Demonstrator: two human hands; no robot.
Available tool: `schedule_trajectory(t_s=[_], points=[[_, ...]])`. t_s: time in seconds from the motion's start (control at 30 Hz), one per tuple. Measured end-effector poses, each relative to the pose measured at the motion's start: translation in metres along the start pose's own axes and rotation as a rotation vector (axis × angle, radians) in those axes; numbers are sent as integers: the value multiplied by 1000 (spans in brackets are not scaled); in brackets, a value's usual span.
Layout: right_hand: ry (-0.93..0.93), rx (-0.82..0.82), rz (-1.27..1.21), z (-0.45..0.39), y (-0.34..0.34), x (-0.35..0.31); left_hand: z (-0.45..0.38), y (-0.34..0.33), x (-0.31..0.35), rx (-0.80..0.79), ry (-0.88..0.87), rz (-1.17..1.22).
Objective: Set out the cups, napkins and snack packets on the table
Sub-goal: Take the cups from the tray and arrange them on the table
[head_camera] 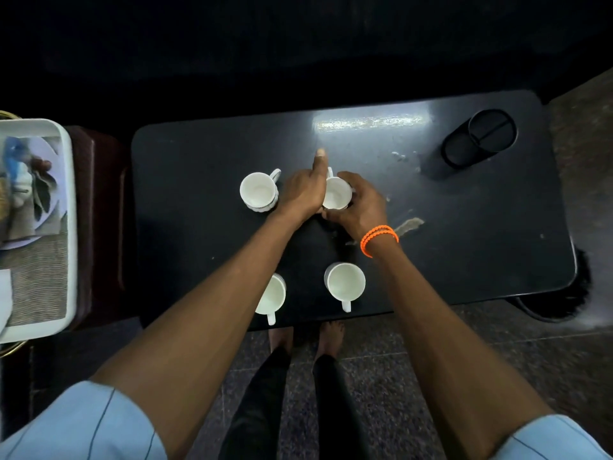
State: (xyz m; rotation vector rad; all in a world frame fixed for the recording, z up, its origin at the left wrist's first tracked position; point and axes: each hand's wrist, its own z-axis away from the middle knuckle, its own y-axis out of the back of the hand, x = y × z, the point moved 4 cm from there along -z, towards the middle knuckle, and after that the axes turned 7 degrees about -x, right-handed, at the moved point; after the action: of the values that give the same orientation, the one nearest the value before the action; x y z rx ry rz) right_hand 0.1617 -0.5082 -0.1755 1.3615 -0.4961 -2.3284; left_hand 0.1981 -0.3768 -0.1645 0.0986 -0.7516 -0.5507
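Near the table's middle, both hands closed around one white cup: right hand wrapping it, left hand alongside.

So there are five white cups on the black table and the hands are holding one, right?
Not quite: the head view shows four white cups on the black table, not five. Both the left hand and the right hand are on the far right cup.

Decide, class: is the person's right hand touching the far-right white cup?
Touching. The head view shows the right hand wrapped around the far-right cup, fingers on its rim and side.
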Motion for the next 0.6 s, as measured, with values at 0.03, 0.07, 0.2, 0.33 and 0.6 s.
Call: schedule_trajectory(t_s=[0.03, 0.07, 0.2, 0.33, 0.6], points=[[16, 8, 5, 1, 1, -1, 0, -1, 0, 5, -11, -9], [33, 18, 8, 1, 1, -1, 1, -1, -1, 10, -22, -29], [58, 59, 27, 5, -2, -2, 3, -1, 0, 13, -52, -80], [51, 75, 22, 8, -4, 1, 5, -1, 1, 15, -66, -96], [39, 54, 75, 11, -6, 3, 14, -2, 1, 39, -103, -143]])
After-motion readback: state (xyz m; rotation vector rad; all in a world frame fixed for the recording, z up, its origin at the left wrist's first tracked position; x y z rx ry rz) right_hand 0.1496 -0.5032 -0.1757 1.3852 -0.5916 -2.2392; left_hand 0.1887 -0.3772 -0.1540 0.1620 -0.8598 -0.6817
